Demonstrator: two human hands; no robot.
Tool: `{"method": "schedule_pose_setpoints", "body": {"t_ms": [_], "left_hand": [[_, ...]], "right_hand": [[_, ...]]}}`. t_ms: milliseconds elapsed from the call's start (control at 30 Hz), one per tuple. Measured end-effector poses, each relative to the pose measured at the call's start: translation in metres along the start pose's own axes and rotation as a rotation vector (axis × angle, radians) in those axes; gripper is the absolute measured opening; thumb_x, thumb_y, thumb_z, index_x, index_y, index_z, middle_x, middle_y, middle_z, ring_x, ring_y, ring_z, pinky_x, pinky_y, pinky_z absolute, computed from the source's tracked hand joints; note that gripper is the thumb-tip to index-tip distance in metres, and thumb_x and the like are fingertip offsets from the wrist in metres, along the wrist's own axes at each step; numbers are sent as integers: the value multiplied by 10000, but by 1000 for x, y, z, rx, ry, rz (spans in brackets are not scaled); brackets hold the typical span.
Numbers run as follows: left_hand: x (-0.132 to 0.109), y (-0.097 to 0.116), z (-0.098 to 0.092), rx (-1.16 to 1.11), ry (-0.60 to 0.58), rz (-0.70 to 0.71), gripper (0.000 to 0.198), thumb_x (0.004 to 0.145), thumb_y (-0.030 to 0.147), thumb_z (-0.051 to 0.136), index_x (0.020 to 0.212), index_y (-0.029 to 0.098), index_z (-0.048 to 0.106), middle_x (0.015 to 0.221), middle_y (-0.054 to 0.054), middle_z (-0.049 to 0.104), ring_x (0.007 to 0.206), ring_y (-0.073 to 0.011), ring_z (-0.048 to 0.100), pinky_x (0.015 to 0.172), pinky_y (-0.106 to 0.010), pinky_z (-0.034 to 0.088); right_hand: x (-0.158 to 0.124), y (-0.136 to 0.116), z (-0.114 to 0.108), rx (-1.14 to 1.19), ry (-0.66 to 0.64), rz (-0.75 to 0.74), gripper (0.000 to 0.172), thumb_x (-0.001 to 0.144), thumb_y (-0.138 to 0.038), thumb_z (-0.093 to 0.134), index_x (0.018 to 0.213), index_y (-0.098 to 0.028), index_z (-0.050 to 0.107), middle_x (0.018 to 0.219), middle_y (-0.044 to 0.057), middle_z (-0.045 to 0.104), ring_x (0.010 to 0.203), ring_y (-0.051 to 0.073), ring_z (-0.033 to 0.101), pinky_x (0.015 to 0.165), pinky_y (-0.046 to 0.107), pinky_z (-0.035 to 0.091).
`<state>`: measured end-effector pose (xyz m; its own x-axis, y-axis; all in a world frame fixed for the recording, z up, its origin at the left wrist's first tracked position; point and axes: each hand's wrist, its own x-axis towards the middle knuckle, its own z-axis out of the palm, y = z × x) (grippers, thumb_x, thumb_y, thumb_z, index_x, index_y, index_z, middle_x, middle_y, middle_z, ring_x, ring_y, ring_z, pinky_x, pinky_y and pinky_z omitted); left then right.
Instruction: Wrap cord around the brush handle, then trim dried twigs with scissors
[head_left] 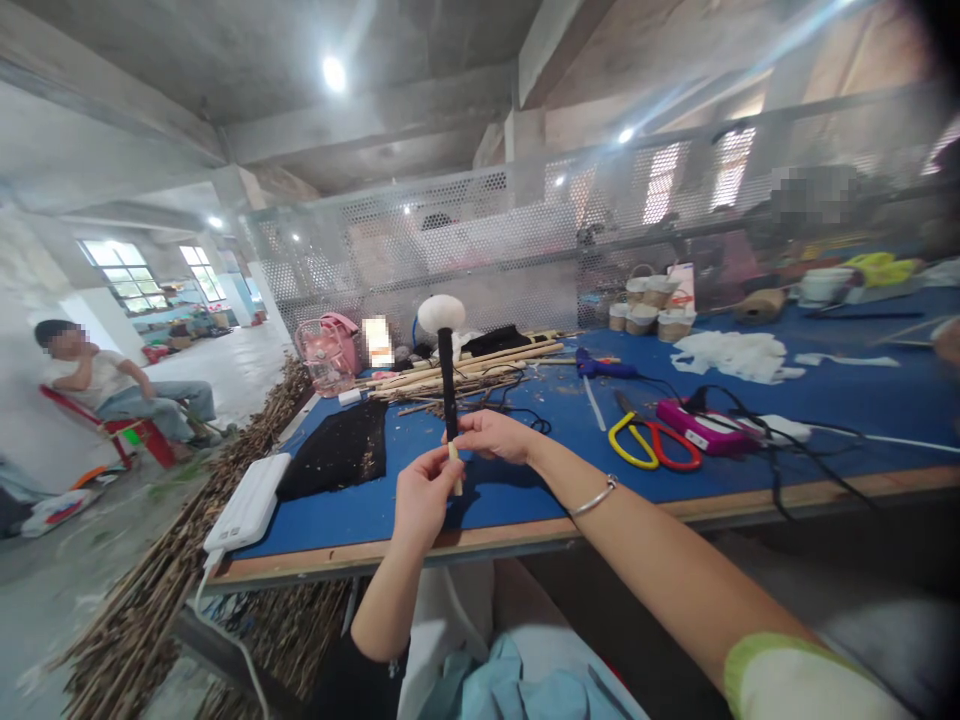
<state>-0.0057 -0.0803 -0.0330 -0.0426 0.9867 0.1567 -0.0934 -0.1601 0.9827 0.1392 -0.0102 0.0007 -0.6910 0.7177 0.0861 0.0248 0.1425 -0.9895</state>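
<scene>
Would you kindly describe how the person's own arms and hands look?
The left hand and right hand are ungloved. The right forearm wears a slim silvery bangle; above it, a whitish sleeve ends in a green cuff. No sleeve shows on the left forearm.

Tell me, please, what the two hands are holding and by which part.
A slim black-covered stick with a rounded white head: the left hand on its pale lower end, the right hand at the black part's bottom.

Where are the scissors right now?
In the head view, the scissors lie on the blue tabletop, to the right of the right hand, their red handle close beside the purple box.
</scene>
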Motion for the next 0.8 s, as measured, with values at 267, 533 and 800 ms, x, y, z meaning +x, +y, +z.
{"method": "schedule_pose_setpoints", "body": {"t_ms": [267,533,800], "left_hand": [[-2,-2,3,-24,-42,9,443,644,416,684,993,144,652,806,-64,677,682,-135,607,596,-220,466],[-2,2,3,-65,14,-34,449,603,380,719,952,106,653,698,-41,653,577,-106,564,561,-220,453],[-2,0,2,-56,-76,-39,455,661,467,651,964,128,655,798,-75,673,691,-144,609,627,-243,472]], "right_hand": [[1,1,3,42,34,-29,329,632,-374,689,793,-116,563,461,-96,426,343,5,232,354,198,99],[2,4,0,50,59,-13,381,646,-394,681,885,-116,576,455,-107,395,332,10,212,343,196,100],[2,1,2,-7,82,-32,329,642,-403,686,722,-115,547,460,-94,398,367,13,247,380,197,146]]}}
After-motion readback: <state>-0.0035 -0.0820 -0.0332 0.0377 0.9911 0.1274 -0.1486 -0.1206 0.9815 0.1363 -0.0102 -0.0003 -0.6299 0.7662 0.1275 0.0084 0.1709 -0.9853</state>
